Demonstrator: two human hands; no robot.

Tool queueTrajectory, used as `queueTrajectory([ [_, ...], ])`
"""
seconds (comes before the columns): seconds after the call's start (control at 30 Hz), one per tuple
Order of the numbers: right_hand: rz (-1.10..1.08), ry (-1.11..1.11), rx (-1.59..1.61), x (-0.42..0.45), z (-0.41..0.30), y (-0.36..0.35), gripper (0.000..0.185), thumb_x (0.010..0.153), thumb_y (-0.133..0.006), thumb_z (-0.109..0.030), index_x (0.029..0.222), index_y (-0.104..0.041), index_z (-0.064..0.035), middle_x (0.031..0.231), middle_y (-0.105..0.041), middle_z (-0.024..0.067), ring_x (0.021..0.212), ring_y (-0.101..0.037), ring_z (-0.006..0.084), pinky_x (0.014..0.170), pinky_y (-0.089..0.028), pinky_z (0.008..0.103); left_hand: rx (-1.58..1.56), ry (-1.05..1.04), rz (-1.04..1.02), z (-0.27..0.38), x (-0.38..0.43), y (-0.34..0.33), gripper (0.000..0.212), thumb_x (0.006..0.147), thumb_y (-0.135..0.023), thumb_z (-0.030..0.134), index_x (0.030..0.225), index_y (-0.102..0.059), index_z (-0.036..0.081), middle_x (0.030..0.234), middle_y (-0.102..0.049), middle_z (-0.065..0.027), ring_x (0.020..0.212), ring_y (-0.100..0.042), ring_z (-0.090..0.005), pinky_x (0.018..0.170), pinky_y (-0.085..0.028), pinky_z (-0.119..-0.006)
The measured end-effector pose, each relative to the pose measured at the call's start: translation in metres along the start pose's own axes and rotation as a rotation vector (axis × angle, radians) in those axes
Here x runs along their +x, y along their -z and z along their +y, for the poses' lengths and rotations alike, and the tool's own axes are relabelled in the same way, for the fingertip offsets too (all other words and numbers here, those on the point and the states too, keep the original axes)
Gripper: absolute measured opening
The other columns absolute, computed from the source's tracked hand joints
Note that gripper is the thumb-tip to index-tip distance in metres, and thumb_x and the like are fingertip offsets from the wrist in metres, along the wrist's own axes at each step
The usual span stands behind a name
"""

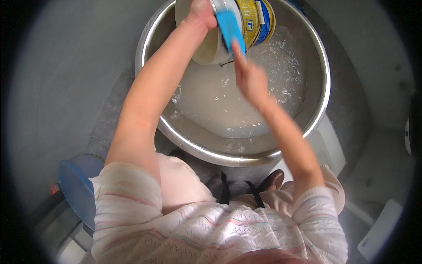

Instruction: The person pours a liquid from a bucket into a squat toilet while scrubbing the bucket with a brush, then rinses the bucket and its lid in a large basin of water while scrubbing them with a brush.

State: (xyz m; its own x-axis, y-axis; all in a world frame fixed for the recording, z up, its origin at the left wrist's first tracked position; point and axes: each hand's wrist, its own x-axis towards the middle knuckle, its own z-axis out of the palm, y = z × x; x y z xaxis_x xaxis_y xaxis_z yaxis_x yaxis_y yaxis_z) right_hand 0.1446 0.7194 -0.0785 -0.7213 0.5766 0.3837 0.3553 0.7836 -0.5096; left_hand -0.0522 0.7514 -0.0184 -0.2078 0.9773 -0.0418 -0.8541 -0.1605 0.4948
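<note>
A large round stainless-steel basin [324, 79] in front of me holds cloudy, rippling water [227, 105]. Over its far side a plastic bucket [258, 19], white with a yellow and blue printed band bearing writing, is tipped on its side. My left hand [201, 15] grips the white end of it, with the fingertips cut off by the top of the picture. A thin wire handle [226, 62] hangs from the bucket. In my right hand [252, 79] is a flat blue scrubbing pad or brush [232, 29], blurred, held against or just over the bucket's white side.
A blue plastic tub or lid [75, 191] leans low at the left. White container-like shapes [324, 148] stand beside the basin at the right, with another white object [379, 227] lower down. My shoe [273, 178] shows beneath the basin's near rim.
</note>
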Motion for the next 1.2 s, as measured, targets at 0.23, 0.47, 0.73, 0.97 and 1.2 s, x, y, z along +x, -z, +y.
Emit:
queueTrajectory([
  [0.23,0.065,-0.104,-0.079,0.094,-0.004,0.038,0.043,0.084,-0.045,-0.012,0.125,-0.039,-0.0213,0.07,-0.057,0.0202,0.058,-0.056,0.0376,0.052,-0.044,0.0448,0.072,-0.026,-0.052,-0.024,0.021,-0.008,0.045,0.092,-0.024,0.035,0.104,-0.052,0.002,0.106,-0.056,-0.0105,0.1,-0.051,-0.0243,0.093,-0.036,-0.036],
  [0.47,-0.728,-0.245,-0.205,-0.113,0.039,-0.017,0.051,0.085,-0.04,-0.016,0.132,-0.026,-0.0309,0.076,-0.059,0.0192,0.066,-0.06,0.034,0.058,-0.046,0.0456,0.01,0.053,-0.042,-0.002,0.005,0.007,0.057,0.091,-0.017,0.041,0.121,-0.039,-0.002,0.123,-0.044,-0.0171,0.114,-0.041,-0.03,0.1,-0.027,-0.041],
  [0.73,-0.283,-0.94,0.036,-0.102,0.15,-0.005,0.045,0.087,-0.041,-0.017,0.13,-0.033,-0.0193,0.072,-0.06,0.0112,0.058,-0.058,0.0247,0.051,-0.046,0.0373,0.445,0.139,0.061,-0.042,-0.038,0.008,0.045,0.083,-0.053,0.038,0.11,-0.048,0.003,0.104,-0.056,-0.0102,0.095,-0.056,-0.0205,0.085,-0.044,-0.036],
  [0.97,0.16,-0.216,0.278,-0.006,-0.022,0.012,0.045,0.084,-0.045,-0.01,0.128,-0.037,-0.0174,0.083,-0.059,0.0225,0.073,-0.06,0.0356,0.064,-0.046,0.0402,0.205,0.072,0.006,-0.035,-0.023,0.021,0.055,0.085,-0.038,0.051,0.115,-0.047,0.006,0.107,-0.056,-0.0101,0.095,-0.055,-0.0244,0.086,-0.043,-0.038],
  [1.2,-0.018,-0.085,0.044,-0.031,-0.017,-0.02,0.045,0.085,-0.043,-0.019,0.128,-0.034,-0.0214,0.06,-0.055,0.0208,0.056,-0.056,0.0383,0.05,-0.045,0.0461,0.042,0.092,0.108,-0.01,-0.024,0.018,0.049,0.086,-0.035,0.049,0.102,-0.055,0.007,0.097,-0.059,-0.0093,0.091,-0.055,-0.0234,0.083,-0.043,-0.038],
])
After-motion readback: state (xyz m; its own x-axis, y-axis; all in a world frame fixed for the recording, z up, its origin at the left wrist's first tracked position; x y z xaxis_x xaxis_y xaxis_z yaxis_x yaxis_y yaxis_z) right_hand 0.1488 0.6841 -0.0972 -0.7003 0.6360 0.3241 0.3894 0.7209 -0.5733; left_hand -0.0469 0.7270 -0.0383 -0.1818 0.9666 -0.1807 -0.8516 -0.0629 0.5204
